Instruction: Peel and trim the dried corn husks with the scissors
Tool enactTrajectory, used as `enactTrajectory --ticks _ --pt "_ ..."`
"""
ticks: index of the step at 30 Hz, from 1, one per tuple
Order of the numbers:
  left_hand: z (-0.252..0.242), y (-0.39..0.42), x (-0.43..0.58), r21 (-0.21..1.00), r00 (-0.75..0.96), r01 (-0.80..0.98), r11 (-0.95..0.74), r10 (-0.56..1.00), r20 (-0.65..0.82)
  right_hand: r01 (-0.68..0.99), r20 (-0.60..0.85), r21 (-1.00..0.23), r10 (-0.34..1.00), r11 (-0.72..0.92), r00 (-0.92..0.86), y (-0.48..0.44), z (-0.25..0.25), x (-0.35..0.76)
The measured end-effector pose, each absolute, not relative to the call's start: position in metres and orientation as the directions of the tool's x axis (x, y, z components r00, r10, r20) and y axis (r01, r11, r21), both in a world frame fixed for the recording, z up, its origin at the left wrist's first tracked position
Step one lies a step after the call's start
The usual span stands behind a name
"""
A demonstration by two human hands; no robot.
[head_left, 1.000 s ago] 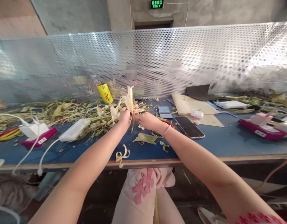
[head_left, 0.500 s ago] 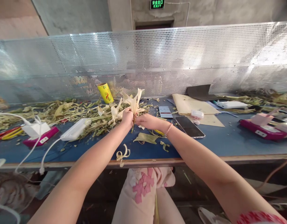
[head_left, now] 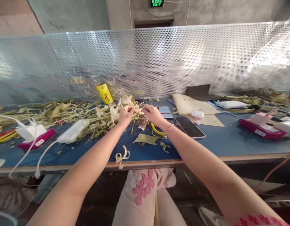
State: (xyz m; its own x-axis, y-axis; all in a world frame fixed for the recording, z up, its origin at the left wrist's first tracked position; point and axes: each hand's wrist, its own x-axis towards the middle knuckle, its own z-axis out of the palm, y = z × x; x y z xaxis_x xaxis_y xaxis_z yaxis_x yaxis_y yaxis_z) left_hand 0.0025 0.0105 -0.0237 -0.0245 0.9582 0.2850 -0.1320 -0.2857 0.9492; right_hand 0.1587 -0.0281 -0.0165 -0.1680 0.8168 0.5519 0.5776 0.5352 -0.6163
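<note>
My left hand (head_left: 126, 115) is closed in a pinch on a flower (head_left: 128, 99) of pale dried husk, whose petals lean away behind the fingers. To its right, my right hand (head_left: 153, 114) pinches close to the flower's lower end. A thin strip or thread seems to run between the fingertips, too small to make out. Beneath the hands lie a brown coiled bundle (head_left: 144, 121) and a curved yellow handle (head_left: 158, 130), partly hidden by the right wrist. A flat husk piece (head_left: 145, 139) and curled husk strips (head_left: 122, 155) rest nearer the table edge.
Dried husks (head_left: 62, 112) are heaped at the left, beside a yellow tube (head_left: 104, 93), a white power bank (head_left: 73, 131) and a magenta power strip (head_left: 37, 140) with cables. On the right are a phone (head_left: 190, 127), brown paper (head_left: 192, 105) and another power strip (head_left: 261, 128). A perforated metal screen (head_left: 154, 59) stands behind.
The flower has gone from upright to tilted down and away to the left. My hands have moved slightly apart, the right fingers drawing off the stem.
</note>
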Motion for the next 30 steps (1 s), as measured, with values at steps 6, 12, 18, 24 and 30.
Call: enactTrajectory --ticks 6,12,18,24,30 --pt "-0.02 -0.002 0.007 0.884 0.001 0.077 -0.462 0.886 0.463 0.636 0.562 -0.558 0.806 0.534 -0.184 -0.028 -0.016 0.161" --pt "-0.024 0.004 0.009 0.888 0.081 0.055 -0.456 0.889 0.451 0.628 0.633 -0.503 0.748 0.594 -0.2 -0.024 -0.019 0.161" --pt "-0.025 0.003 0.012 0.904 0.113 0.048 -0.425 0.901 0.418 0.596 0.615 -0.554 0.768 0.582 -0.178 -0.02 -0.021 0.163" --pt "-0.025 -0.004 0.013 0.925 0.145 0.034 -0.377 0.918 0.369 0.61 0.577 -0.59 0.805 0.529 -0.14 -0.021 -0.019 0.164" --pt "-0.029 0.0 0.016 0.948 0.184 -0.011 -0.318 0.931 0.315 0.615 0.571 -0.576 0.804 0.538 -0.168 -0.024 -0.017 0.163"
